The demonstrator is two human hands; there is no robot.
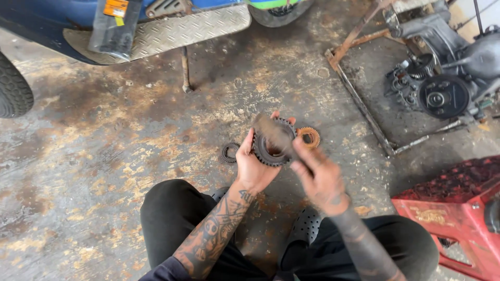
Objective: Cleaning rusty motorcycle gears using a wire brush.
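- The stained concrete floor (104, 171) carries a small dark gear (229, 153) and an orange gear (309, 137).
- Left hand (253, 166) grips a large dark gear (272, 142), raised above the floor.
- Right hand (319, 176) clasps a blurred brush (272, 133) against it.

Soft even daylight, faint shadows, sharp floor (104, 156), motion blur on the right hand (319, 177).

Your right hand (319, 177) is smeared by motion, and the brush-like tool (273, 134) it grips is too blurred to identify. That tool covers part of the dark toothed gear (268, 155) in your left hand (253, 165) (its centre is mostly hidden). The tyre (13, 91) at left, the red stand (458, 218) at right and the engine (448, 67) are cut off by the edges.
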